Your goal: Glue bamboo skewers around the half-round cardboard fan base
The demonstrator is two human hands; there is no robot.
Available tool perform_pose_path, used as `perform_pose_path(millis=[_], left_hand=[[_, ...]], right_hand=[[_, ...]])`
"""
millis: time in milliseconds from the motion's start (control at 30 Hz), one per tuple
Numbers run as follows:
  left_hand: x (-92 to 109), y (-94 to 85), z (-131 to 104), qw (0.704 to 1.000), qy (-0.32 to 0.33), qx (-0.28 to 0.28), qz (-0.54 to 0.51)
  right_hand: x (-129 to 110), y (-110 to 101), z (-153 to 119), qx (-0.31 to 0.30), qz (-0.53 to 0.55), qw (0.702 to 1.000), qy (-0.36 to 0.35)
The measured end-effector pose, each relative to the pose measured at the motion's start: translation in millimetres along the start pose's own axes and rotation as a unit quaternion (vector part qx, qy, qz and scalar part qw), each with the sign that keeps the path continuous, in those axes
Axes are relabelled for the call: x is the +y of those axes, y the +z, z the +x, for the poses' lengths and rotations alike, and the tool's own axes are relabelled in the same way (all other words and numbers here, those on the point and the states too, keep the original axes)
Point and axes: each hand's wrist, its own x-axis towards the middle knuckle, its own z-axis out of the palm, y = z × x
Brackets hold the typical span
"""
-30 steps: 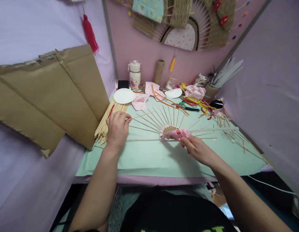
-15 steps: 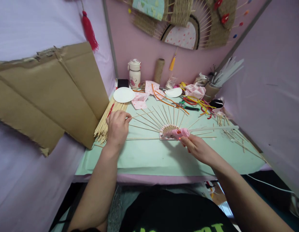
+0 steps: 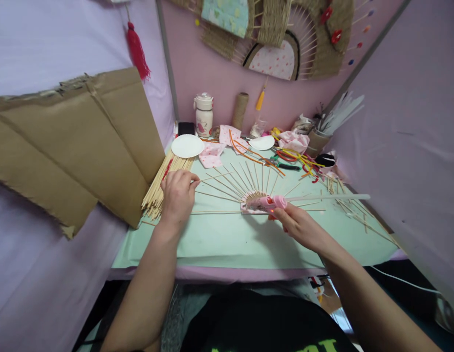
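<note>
My left hand (image 3: pixel 179 193) pinches a thin wooden stick (image 3: pixel 215 176) between thumb and fingers, its free end pointing right over the fan of sticks. Wrapped in my right hand (image 3: pixel 298 222) is a pink glue gun (image 3: pixel 274 201), a long translucent glue stick (image 3: pixel 329 197) jutting from its back. The gun's nozzle end lies over a small half-round base (image 3: pixel 245 208) with pink patterned edging. From that base several thin sticks (image 3: pixel 230 181) spread outward like rays on the pale green table. The gun hides part of the base.
A bundle of sticks (image 3: pixel 153 203) lies left, beside a leaning cardboard sheet (image 3: pixel 76 146). Behind are a white disc (image 3: pixel 187 145), a bottle (image 3: pixel 204 117), a twine spool (image 3: pixel 240 110) and green-black pliers (image 3: pixel 289 166). Cut stick pieces (image 3: pixel 349 203) lie at right.
The view has shifted slightly. Both hands keep their holds on the stick and the glue gun, with hardly any movement over the table.
</note>
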Motion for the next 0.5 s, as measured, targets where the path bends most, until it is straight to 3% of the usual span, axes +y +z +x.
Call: perform_pose_path(millis=[300, 367, 433, 500], left_hand=[[3.6, -0.2, 4.2, 0.996, 0.014, -0.065, -0.067], [22.5, -7.8, 1.3, 0.991, 0.003, -0.071, -0.117], [56.3, -18.2, -8.8, 0.989, 0.026, -0.042, -0.141], [101.8, -27.4, -24.7, 0.977, 0.124, 0.015, -0.173]], right_hand=[[7.4, 1.3, -2.0, 0.045, -0.001, 0.998, -0.042], [8.0, 1.4, -2.0, 0.049, 0.002, 0.998, -0.046], [8.2, 2.6, -1.9, 0.057, 0.005, 0.997, -0.058], [8.7, 6.0, -2.2, 0.090, -0.002, 0.991, -0.096]])
